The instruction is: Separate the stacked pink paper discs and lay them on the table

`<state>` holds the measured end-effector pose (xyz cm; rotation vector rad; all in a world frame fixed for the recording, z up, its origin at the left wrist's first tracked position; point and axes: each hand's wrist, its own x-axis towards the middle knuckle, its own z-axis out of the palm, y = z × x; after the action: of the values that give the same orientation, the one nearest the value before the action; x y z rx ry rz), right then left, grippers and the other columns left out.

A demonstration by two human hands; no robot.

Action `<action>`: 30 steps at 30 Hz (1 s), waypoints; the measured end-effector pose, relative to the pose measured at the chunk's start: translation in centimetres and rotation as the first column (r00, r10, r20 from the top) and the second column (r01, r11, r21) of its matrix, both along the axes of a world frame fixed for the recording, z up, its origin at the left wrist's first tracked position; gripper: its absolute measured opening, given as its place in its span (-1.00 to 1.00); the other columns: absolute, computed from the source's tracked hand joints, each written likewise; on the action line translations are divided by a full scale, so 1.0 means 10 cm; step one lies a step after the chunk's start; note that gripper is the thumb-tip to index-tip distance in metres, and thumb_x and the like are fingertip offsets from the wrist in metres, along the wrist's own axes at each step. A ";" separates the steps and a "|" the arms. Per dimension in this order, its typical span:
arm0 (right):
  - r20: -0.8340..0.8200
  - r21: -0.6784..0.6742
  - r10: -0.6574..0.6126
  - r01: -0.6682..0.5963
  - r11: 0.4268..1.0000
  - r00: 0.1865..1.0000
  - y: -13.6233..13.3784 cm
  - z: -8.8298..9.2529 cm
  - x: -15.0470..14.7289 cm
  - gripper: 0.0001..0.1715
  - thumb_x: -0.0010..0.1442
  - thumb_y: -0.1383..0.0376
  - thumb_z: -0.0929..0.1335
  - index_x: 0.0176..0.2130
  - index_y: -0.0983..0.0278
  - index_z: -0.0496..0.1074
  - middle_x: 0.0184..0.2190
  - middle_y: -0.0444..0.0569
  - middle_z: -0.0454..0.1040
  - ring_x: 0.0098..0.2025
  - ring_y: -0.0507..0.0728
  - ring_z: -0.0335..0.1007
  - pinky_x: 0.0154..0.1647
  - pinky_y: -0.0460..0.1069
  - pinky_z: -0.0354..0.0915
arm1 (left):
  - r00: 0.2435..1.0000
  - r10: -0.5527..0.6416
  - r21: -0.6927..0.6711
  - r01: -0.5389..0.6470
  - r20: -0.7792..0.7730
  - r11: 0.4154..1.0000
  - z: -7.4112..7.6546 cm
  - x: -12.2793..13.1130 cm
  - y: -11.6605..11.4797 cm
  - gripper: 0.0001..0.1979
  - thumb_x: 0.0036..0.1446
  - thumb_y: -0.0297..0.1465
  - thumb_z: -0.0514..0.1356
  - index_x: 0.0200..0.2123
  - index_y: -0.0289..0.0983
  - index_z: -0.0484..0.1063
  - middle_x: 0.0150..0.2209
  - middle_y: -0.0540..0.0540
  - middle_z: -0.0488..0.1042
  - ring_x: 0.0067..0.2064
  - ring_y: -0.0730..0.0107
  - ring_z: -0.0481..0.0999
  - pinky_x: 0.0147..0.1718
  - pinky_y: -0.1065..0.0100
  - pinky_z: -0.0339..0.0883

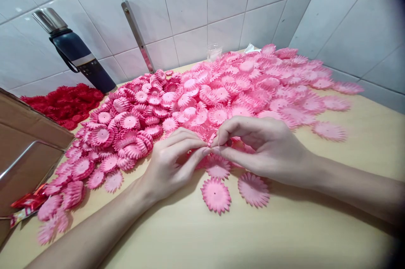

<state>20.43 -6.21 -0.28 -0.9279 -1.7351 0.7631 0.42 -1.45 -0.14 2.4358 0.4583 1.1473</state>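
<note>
Both your left hand (175,161) and right hand (262,146) meet at the fingertips, pinched nearly closed on a small pink piece (211,137) right between them, mostly covered by fingers. Go light here: a gentle squeeze and steady wrists should spare what looks like a thin, easily creased edge. Now the materials, biggest first! Under your hands runs the smooth, pale counter (294,239). Just beyond them sprawls a great pink pile (221,93), ruffled and layered; farther off past your left, a crumpled-looking red heap (68,102). Nearer you than the hands, one flat pink disc (216,195) shows jagged, petal-like edges and a tiny dark centre.
</note>
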 end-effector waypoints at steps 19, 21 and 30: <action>0.003 -0.040 -0.005 0.005 0.999 1.000 0.00 0.03 -0.01 -0.95 0.14 0.36 0.42 -0.31 0.25 0.45 -0.40 -0.12 0.52 -0.38 0.03 0.48 -0.35 -0.08 0.44 | 1.000 0.001 -0.022 -0.001 0.000 1.000 0.02 -0.01 0.00 -0.94 0.14 -0.56 0.25 -0.31 -0.36 0.54 -0.35 -0.19 0.58 -0.29 0.33 0.56 -0.27 0.31 0.49; -0.004 -0.051 -0.016 0.016 0.999 1.000 0.00 0.03 -0.02 -0.93 0.13 0.35 0.43 -0.32 0.25 0.45 -0.41 -0.12 0.51 -0.39 0.03 0.47 -0.35 -0.08 0.44 | 1.000 0.004 -0.040 -0.005 -0.026 0.999 0.04 0.00 -0.01 -0.91 0.19 -0.55 0.20 -0.32 -0.36 0.53 -0.34 -0.20 0.57 -0.28 0.32 0.56 -0.27 0.30 0.49; -0.018 -0.067 -0.004 0.002 0.998 1.000 -0.01 0.02 -0.02 -0.90 0.12 0.36 0.44 -0.30 0.25 0.45 -0.38 -0.11 0.51 -0.36 0.05 0.48 -0.33 -0.07 0.44 | 0.999 0.031 -0.055 -0.032 -0.021 0.998 0.02 0.00 -0.02 -0.92 0.14 -0.56 0.23 -0.30 -0.34 0.53 -0.32 -0.18 0.58 -0.28 0.34 0.55 -0.28 0.32 0.48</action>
<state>20.22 -6.31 -0.09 -0.9657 -1.7005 0.8300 0.43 -1.60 0.11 2.4023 0.5293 1.1085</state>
